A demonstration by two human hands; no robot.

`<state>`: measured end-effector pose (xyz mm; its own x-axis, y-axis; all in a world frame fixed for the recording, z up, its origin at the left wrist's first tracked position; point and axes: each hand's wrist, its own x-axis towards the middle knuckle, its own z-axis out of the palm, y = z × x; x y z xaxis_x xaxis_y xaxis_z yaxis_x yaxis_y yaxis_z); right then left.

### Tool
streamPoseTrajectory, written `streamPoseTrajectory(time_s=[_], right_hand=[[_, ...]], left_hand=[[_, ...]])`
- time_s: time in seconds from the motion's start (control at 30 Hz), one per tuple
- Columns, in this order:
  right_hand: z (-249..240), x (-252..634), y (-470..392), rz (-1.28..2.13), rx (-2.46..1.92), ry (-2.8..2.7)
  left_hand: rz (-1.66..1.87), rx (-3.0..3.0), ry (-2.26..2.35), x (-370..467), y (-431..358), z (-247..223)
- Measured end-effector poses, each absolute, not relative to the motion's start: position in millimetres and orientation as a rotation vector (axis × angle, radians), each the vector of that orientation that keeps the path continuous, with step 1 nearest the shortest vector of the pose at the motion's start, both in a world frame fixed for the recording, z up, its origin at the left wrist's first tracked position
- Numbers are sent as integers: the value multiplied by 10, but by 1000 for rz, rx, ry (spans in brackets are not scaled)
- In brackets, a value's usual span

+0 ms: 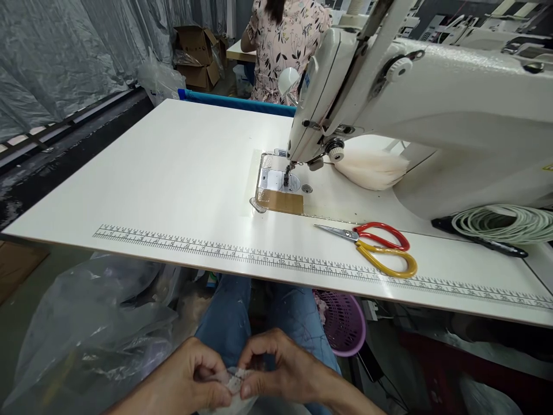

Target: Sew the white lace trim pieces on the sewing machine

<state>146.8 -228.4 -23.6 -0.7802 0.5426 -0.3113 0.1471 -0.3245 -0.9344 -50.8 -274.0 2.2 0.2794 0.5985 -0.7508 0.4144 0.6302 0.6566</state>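
Note:
Low in the view, over my lap, my left hand (pixel 196 377) and my right hand (pixel 279 366) pinch a piece of whitish, thin fabric (pixel 235 383) between thumbs and fingers. Both hands are closed on it, close together. Part of the fabric hangs below them and runs out of the picture. Above and beyond my hands is the white table (pixel 173 173) with a printed ruler along its front edge. The sewing machine (pixel 345 104) stands on it, its needle area over the metal plate (pixel 276 181).
Scissors (pixel 367 245) with red and yellow handles lie near the table's front edge. Coiled pale cord (pixel 505 225) sits at the right. A purple basket (pixel 345 323) is under the table, clear plastic bags (pixel 99 323) at the left. A person (pixel 285 52) sits beyond.

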Motion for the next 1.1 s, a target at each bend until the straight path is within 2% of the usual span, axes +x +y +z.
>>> streamPoseTrajectory(time_s=[0.33, 0.9, 1.1], right_hand=[[-193, 1443, -2273, 2255, -861, -1584], [-93, 1464, -2217, 2053, -962, -1780], [-136, 1496, -2228, 2082, -937, -1765]], left_hand=[[235, 891, 1284, -551, -2758, -55], [218, 946, 1283, -494, -2604, 18], [253, 926, 1191, -502, -2567, -52]])
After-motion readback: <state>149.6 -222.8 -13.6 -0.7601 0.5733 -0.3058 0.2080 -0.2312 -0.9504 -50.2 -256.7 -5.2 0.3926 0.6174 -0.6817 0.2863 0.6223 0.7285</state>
